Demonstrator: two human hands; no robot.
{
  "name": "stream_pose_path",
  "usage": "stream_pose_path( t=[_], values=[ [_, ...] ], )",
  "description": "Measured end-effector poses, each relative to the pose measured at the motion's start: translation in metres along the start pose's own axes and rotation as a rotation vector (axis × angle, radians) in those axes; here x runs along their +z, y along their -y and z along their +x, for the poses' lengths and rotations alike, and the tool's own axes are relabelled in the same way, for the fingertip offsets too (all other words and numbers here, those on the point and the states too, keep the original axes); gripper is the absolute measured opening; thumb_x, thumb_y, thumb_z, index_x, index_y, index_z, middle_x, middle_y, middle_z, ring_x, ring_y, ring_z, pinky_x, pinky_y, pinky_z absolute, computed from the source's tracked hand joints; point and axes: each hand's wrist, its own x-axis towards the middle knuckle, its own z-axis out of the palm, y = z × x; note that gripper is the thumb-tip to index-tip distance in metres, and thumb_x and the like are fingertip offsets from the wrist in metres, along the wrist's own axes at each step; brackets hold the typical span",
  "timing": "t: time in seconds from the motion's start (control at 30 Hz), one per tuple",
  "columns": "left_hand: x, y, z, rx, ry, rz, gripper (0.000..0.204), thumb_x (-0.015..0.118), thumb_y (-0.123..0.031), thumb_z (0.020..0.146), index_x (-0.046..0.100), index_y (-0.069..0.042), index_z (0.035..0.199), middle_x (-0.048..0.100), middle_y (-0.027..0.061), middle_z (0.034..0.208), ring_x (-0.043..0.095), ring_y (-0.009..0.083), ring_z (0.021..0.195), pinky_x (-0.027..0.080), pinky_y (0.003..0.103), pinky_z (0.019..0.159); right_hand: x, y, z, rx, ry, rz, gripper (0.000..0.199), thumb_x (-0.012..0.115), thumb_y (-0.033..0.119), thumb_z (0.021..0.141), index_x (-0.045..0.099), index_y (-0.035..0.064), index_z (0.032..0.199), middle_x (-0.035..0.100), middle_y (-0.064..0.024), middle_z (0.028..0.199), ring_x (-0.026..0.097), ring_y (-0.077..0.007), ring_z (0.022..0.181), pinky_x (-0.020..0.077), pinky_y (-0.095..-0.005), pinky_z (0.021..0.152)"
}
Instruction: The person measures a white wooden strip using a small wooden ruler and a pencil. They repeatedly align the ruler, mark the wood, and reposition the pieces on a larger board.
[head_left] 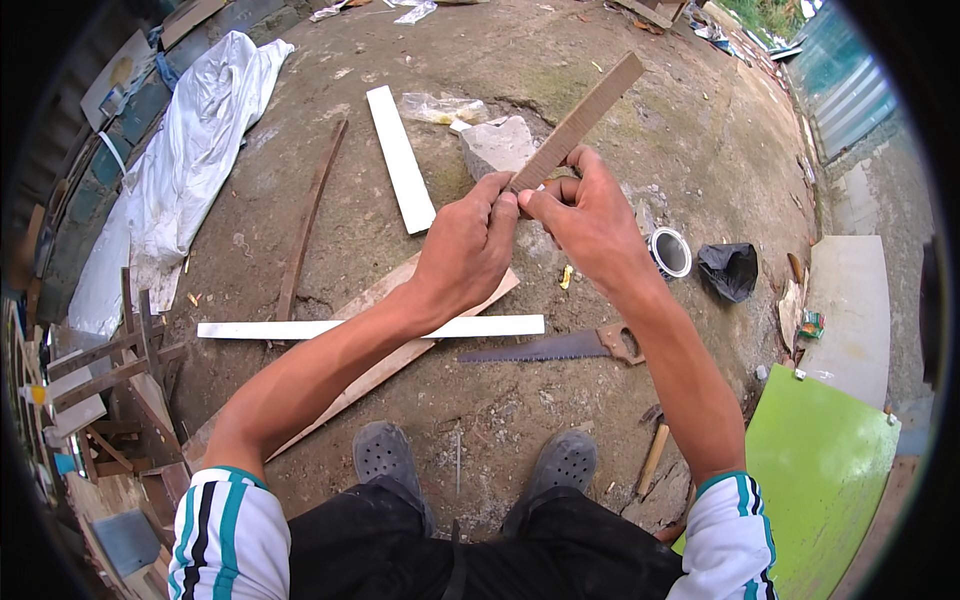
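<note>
A narrow brown wooden strip (582,118) is held up in front of me, slanting away to the far right. My left hand (462,245) is closed around its near end, with thumb and fingers pinching it. Close beside, my right hand (592,218) has its thumb at that same end and its fingers curled along the strip's edge. Whether anything small sits between the right fingertips is too hidden to tell. Behind the hands lies a grey stone block (497,145) on the ground, partly covered by the strip and fingers.
Two white strips (398,160) (260,330) lie on the dirt; one crosses a wooden board (345,410). Nearby are a handsaw (545,348), an open can (669,253), a black bag (728,271) and a thin brown stick (311,220). A green panel (815,480) stands right, scrap wood (130,370) left.
</note>
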Motion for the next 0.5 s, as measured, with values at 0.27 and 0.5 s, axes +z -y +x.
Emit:
stream_pose_path(
  t=[0.27, 0.5],
  values=[
    [0.002, 0.004, -0.001, 0.006, 0.004, 0.046, 0.033, 0.047, -0.018, 0.107, 0.058, 0.004, 0.129, 0.053, 0.0091, 0.068, 0.05, 0.0131, 0.063, 0.043, 0.035, 0.059, 0.001, -0.001, -0.002, -0.056, -0.016, -0.047, 0.048, 0.069, 0.014, 0.092, 0.046, -0.0076, 0.128, 0.067, -0.0072, 0.082, 0.062, -0.0138, 0.075, 0.0507, -0.0331, 0.071],
    [0.003, 0.009, -0.003, 0.012, -0.027, 0.058, 0.031, 0.047, -0.018, 0.107, 0.06, 0.003, 0.127, 0.051, 0.0082, 0.067, 0.048, 0.0127, 0.062, 0.042, 0.034, 0.058, 0.007, -0.014, -0.002, -0.14, -0.059, 0.0, 0.048, 0.068, 0.013, 0.091, 0.046, -0.0085, 0.128, 0.066, -0.0085, 0.081, 0.063, -0.0161, 0.074, 0.0503, -0.0351, 0.07]
  ],
)
